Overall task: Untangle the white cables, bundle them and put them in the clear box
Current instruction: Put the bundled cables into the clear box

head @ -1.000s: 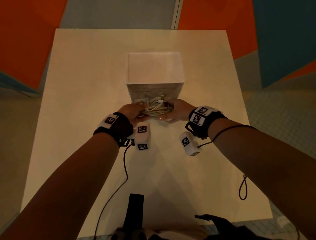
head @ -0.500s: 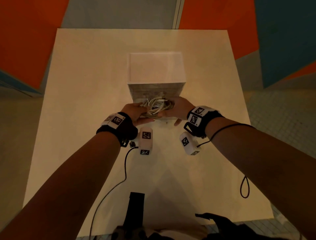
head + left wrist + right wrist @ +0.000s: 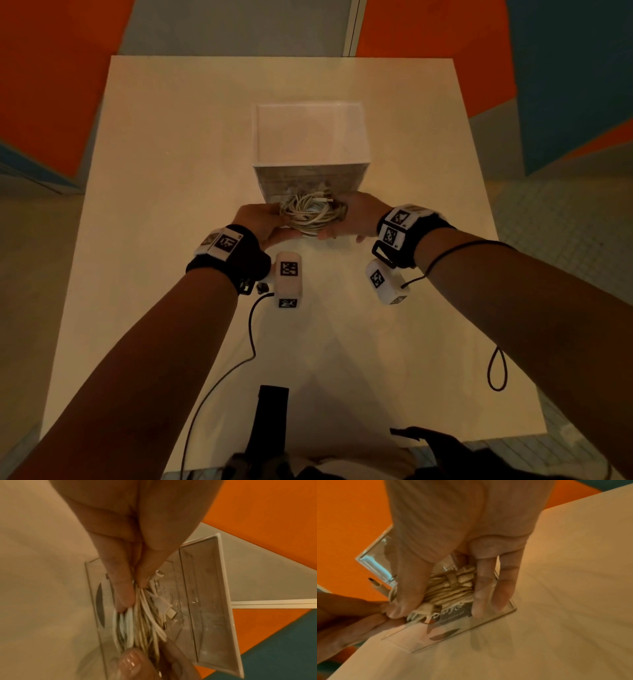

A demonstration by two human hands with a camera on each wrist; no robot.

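Observation:
A coiled bundle of white cables (image 3: 312, 213) hangs between both hands just in front of the clear box (image 3: 311, 133), near its front wall. My left hand (image 3: 263, 222) pinches the bundle's left side; its thumb and fingers (image 3: 123, 588) close on the strands (image 3: 142, 622). My right hand (image 3: 356, 216) grips the right side, thumb and fingers (image 3: 484, 585) wrapped round the coil (image 3: 452, 588). A USB-C plug (image 3: 169, 613) sticks out of the coil. The clear box (image 3: 205, 601) (image 3: 373, 561) stands open at the top behind the bundle.
The box stands in the middle of a pale table (image 3: 171, 171). A black cable (image 3: 239, 366) runs from my left wrist toward the table's near edge. A black strap (image 3: 270, 425) lies at the near edge. Orange and blue panels surround the table.
Both hands have carried the cable bundle slightly up and away from me, closer to the box's front wall. The grip on it is unchanged.

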